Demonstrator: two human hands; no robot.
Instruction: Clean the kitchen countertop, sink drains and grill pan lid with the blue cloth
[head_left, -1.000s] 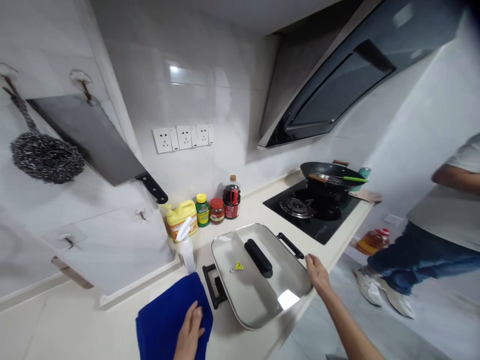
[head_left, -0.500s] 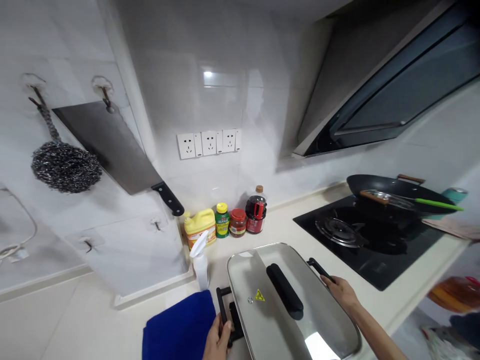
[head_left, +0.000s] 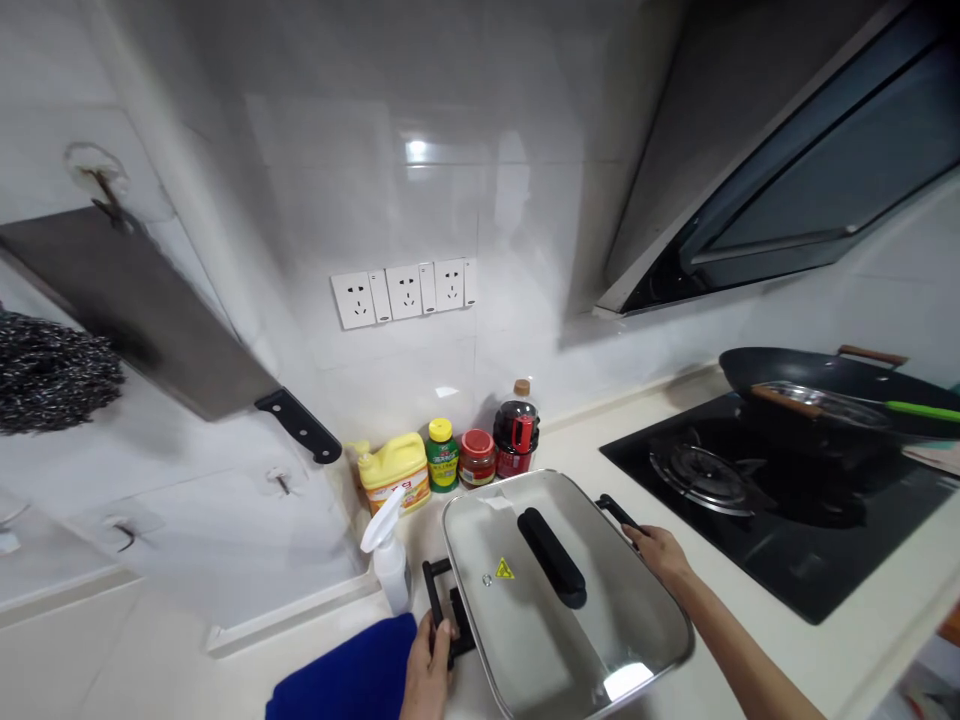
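Observation:
A rectangular electric pan with a glass lid point(head_left: 480, 630) is at the lower centre of the head view. The lid has a long black handle point(head_left: 551, 556) and a yellow warning sticker. My left hand point(head_left: 429, 662) is closed around the pan's black left side handle. On the opposite side, my right hand point(head_left: 660, 556) grips the right side handle, its fingers partly hidden. A folded blue cloth point(head_left: 341, 672) lies beside my left hand. Just behind the cloth stands a white spray bottle point(head_left: 391, 570), close to the pan's left handle.
Along the wall stand a yellow jug point(head_left: 396, 474), a green bottle point(head_left: 442, 460), a red-lidded jar point(head_left: 477, 460) and a dark sauce bottle point(head_left: 515, 432). The gas stove point(head_left: 787, 550) at right carries a wok point(head_left: 780, 370). A cleaver point(head_left: 157, 310) hangs at left above the counter.
The view has shifted to the right. The pan, held by both my hands, sits closer to the wall and the bottles, covering the bases of the jar and sauce bottle.

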